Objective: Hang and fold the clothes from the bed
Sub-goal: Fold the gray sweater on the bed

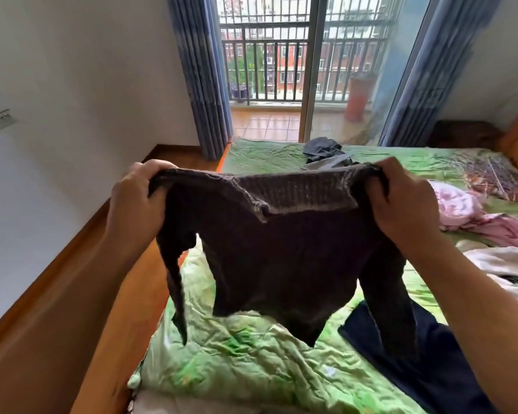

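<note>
A dark brown knitted sweater (284, 252) hangs in the air above the bed (251, 363), stretched out by its shoulders. My left hand (135, 204) grips the left shoulder and my right hand (407, 204) grips the right shoulder. The ribbed collar is folded over toward me. One sleeve dangles at the left and the other at the right, its end reaching a dark navy garment (440, 369) that lies on the green bedspread.
Pink clothing (473, 213) and white clothing (503, 264) lie on the bed's right side, and a grey garment (323, 150) lies at the far edge. A wooden bed frame (138, 294) runs along the left by a white wall. Blue curtains flank a glass balcony door (281, 70).
</note>
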Demonstrator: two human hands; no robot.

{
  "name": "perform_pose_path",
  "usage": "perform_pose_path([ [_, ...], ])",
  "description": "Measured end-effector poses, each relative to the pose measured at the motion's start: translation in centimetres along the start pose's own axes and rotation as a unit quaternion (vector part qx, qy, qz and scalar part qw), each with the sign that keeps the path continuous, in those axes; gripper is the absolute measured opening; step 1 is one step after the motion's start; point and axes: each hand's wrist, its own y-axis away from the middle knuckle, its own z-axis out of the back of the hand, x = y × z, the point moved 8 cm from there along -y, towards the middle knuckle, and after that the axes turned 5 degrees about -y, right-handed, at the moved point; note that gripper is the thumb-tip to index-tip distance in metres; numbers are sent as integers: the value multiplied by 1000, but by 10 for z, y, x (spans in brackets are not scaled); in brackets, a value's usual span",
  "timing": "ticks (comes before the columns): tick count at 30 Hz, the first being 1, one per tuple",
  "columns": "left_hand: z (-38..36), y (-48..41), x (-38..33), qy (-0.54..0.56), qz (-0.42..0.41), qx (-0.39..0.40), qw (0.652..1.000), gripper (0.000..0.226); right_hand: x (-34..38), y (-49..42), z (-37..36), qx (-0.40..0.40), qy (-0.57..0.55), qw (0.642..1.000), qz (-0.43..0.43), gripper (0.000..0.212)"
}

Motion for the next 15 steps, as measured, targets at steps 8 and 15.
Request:
perform_pose_path([
  [8, 16, 12, -34, 92, 16, -104, 990, 17, 7, -1, 63, -85, -3, 996, -24, 33],
  [15, 22, -3, -72, 81, -23, -163, 983, 16, 3, -15, 97, -148, -14, 989, 13, 34],
])
